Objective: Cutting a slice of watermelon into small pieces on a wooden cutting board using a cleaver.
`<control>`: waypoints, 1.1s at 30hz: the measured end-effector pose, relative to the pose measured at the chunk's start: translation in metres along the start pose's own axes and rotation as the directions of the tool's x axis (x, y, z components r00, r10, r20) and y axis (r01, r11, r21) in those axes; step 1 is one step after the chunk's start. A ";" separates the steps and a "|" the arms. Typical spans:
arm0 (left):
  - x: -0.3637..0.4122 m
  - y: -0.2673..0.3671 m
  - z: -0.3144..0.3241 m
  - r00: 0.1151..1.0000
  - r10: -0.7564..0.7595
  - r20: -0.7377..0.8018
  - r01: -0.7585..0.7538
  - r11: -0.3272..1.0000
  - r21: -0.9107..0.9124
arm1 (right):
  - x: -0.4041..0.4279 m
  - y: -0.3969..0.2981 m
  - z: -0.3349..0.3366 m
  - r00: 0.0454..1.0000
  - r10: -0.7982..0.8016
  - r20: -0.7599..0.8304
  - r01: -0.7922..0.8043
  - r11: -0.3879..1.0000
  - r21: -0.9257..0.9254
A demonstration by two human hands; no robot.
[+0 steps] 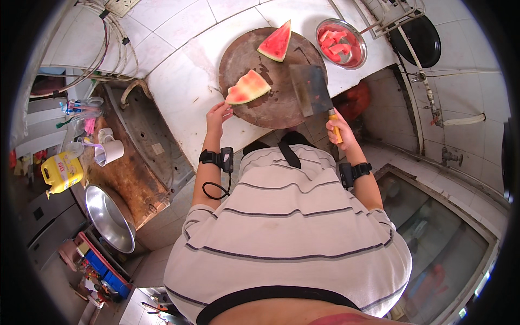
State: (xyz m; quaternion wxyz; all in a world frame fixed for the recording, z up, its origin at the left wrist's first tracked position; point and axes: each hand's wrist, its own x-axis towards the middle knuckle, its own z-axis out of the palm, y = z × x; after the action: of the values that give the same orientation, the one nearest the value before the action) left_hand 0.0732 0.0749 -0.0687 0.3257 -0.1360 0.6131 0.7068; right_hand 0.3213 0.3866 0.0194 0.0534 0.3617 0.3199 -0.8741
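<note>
A round wooden chopping board (280, 97) lies on the white counter. My right hand (342, 129) grips the yellow handle of a cleaver (310, 89), whose broad blade is over the board's right side. At the lower left edge of the board, my left hand (218, 115) has its fingertips at the tip of a watermelon piece (248, 87) with its flesh mostly cut away; whether they pinch it cannot be told. A red watermelon wedge (277, 42) rests near the board's far edge. Cut red watermelon pieces (340, 49) lie in a metal bowl (363, 48) to the right.
White tiled wall and a wire rack (400, 18) stand beyond the bowl. A black round pan (424, 40) is at the right. Left are a sink (146, 130), a white mug (109, 152), a yellow jug (62, 172) and a large metal basin (107, 219).
</note>
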 end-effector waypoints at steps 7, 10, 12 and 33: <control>-0.004 0.002 0.001 0.998 -0.028 -0.054 0.030 0.999 0.027 | 0.005 0.002 0.020 0.997 0.081 -0.016 -0.082 0.964 -0.253; -0.002 0.001 -0.002 0.999 -0.028 -0.042 0.028 0.999 0.015 | 0.010 0.003 0.023 0.997 0.059 -0.046 -0.070 0.956 -0.284; 0.000 0.000 -0.003 0.999 -0.008 -0.048 0.008 1.000 0.013 | 0.012 0.002 0.028 0.997 0.059 -0.042 -0.069 0.951 -0.301; -0.017 -0.002 -0.013 0.984 -0.085 0.157 0.055 0.981 0.186 | 0.006 -0.020 0.033 0.994 -0.044 -0.103 0.007 0.943 -0.333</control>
State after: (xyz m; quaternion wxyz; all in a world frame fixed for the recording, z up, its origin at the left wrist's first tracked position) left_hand 0.0844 0.0578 -0.0628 0.4107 -0.0686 0.6407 0.6451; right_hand 0.2910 0.3835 0.0432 0.0846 0.3906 0.4698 -0.7871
